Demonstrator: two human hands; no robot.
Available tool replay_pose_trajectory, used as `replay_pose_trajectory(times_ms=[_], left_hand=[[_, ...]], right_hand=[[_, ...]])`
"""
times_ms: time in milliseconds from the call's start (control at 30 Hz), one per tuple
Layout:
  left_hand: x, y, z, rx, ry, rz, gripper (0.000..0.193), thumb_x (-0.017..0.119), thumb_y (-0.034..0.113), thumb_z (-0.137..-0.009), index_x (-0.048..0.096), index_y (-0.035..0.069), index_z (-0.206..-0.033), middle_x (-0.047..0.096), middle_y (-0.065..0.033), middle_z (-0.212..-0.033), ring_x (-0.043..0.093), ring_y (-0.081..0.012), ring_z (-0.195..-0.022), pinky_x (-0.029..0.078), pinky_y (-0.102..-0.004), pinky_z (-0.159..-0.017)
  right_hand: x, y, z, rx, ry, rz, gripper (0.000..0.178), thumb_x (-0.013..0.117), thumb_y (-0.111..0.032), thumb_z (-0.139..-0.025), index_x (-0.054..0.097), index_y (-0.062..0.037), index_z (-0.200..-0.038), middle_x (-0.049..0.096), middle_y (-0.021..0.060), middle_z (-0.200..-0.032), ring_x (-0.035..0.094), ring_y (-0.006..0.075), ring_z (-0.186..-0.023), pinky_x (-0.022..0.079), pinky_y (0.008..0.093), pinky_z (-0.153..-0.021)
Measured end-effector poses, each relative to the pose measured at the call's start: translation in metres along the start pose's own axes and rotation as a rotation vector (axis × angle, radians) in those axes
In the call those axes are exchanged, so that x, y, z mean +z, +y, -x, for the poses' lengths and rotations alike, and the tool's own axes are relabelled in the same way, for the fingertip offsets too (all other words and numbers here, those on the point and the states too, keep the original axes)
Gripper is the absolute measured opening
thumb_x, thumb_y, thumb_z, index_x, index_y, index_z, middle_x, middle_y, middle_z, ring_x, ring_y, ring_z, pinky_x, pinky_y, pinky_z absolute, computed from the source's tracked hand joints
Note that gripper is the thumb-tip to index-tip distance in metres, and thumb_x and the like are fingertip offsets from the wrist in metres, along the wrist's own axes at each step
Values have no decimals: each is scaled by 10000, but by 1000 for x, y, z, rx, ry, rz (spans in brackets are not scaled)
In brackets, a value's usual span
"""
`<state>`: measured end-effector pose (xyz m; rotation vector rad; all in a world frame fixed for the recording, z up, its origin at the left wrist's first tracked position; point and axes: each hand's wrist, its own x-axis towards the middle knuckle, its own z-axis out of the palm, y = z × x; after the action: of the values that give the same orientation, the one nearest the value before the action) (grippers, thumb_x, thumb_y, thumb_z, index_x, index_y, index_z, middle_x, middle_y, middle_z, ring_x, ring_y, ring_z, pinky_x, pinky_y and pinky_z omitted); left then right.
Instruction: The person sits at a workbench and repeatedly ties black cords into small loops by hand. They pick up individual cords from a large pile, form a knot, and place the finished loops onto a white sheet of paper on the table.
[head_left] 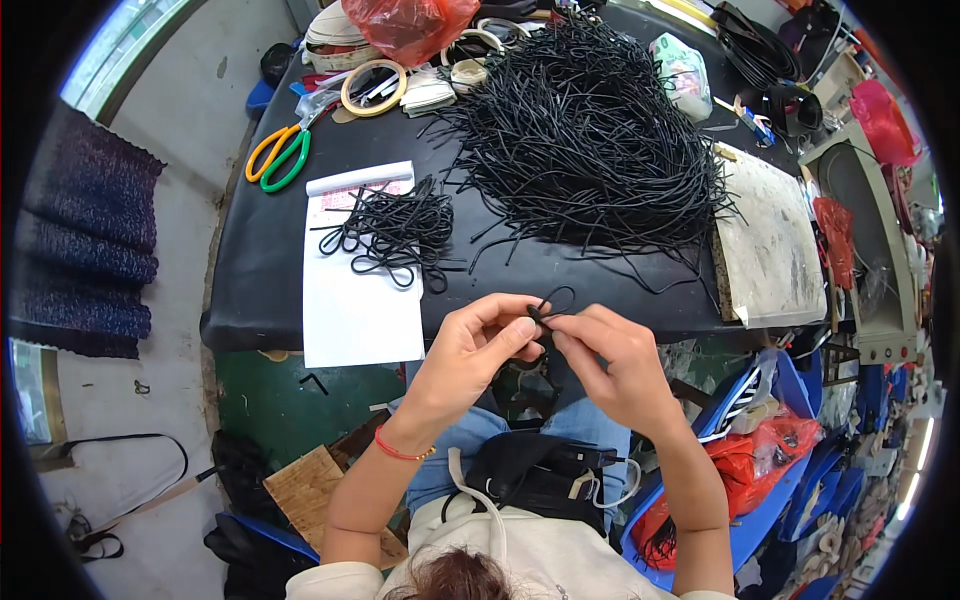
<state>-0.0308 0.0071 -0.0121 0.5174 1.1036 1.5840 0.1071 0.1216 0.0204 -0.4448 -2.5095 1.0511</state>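
Just off the table's near edge, both hands meet at a thin black cord (563, 291) bent into a small loop. My left hand (488, 338) pinches it from the left, thumb against the fingers. From the right, my right hand (612, 358) grips the same cord between thumb and fingertips. Part of the cord is hidden behind the fingers. Beyond the hands lies a large heap of loose black cords (590, 140). To the left, a smaller pile of looped black cords (400, 225) rests on a white paper pad (360, 320).
Scissors with orange and green handles (285, 155) lie at the table's left. Behind the pad are a tape roll (373, 88) and a red plastic bag (412, 25). A worn pale board (770, 245) borders the heap on the right. A blue bin (745, 525) stands beside my right arm.
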Motion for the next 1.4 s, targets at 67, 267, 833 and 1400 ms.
replay_pose_trajectory(times_ms=[67, 267, 833, 1400], left_hand=[[-1, -5, 0, 64, 45, -50, 235, 559, 93, -882, 566, -23, -1086, 612, -72, -923, 581, -102, -797, 487, -238, -749], [4, -8, 2, 92, 79, 46, 196, 588, 58, -853, 594, -11, -1036, 634, -88, -919, 606, -117, -811, 506, -256, -744], [13, -9, 10, 230, 147, -289, 355, 609, -19, -788, 437, -3, -1098, 642, -90, -894, 595, -104, -835, 476, -236, -765], [24, -12, 15, 149, 75, -287, 182, 665, 67, -797, 601, -16, -946, 631, -32, -840, 569, -66, -759, 462, -211, -688]], right_hand=[[3, -12, 2, 105, -6, -176, 145, 570, 5, -817, 606, 15, -957, 609, 93, -801, 571, 154, -662, 445, 252, -584], [11, -7, 8, 383, -32, -770, 146, 571, -60, -866, 624, 7, -985, 647, 35, -836, 582, 72, -703, 471, 196, -590], [13, -4, -5, 330, 172, -192, 308, 707, -200, -758, 596, -16, -979, 552, 52, -845, 491, 106, -767, 397, 255, -601], [27, 6, -3, 425, 296, -823, 153, 636, -159, -849, 544, -44, -805, 510, -59, -677, 420, -2, -602, 339, 154, -536]])
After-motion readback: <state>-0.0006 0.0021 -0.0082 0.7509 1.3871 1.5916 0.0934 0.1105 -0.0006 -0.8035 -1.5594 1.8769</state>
